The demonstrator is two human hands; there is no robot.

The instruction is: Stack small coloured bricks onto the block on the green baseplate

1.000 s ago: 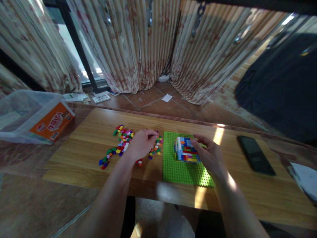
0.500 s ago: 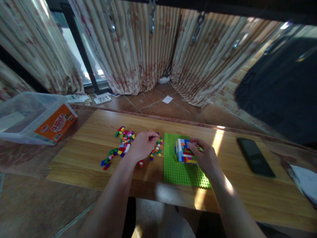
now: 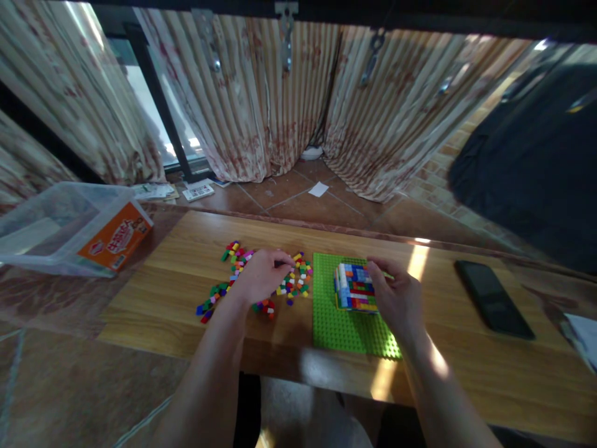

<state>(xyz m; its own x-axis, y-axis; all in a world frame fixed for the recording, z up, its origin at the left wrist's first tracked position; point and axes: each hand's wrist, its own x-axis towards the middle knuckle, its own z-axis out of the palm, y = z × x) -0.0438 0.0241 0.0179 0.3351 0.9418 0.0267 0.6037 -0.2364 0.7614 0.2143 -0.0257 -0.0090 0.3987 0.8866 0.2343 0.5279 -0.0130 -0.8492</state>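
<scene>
Twelve o'clock is straight away from the person. Farthest left, a clear plastic box point(image 3: 74, 261) with an orange label point(image 3: 116, 238) sits between nine and ten o'clock from the left hand point(image 3: 256, 277). Loose bricks point(image 3: 217, 292) spread over the tabletop point(image 3: 158, 298) at eight o'clock from that hand, with more at ten, five and three.

The left forearm rises from seven o'clock and crosses the near edge of the tabletop. Its hand shows its back, the wrist bent so that the fingers aim at two to three o'clock. The thumb and index fingertips lie close to one another, above the bricks; whether anything sits between them cannot be told.

At three o'clock from the left hand, a green baseplate point(image 3: 336, 336) carries a block of stacked multicoloured bricks point(image 3: 357, 289). The right hand point(image 3: 400, 292) is at the block's three o'clock side, its forearm coming in from five. Thumb and index point to about eleven, at the block's far right corner; whether they clamp on it cannot be told.

A dark phone point(image 3: 492, 298) lies at three o'clock from the right hand, with white paper point(image 3: 583, 336) beyond it.
</scene>
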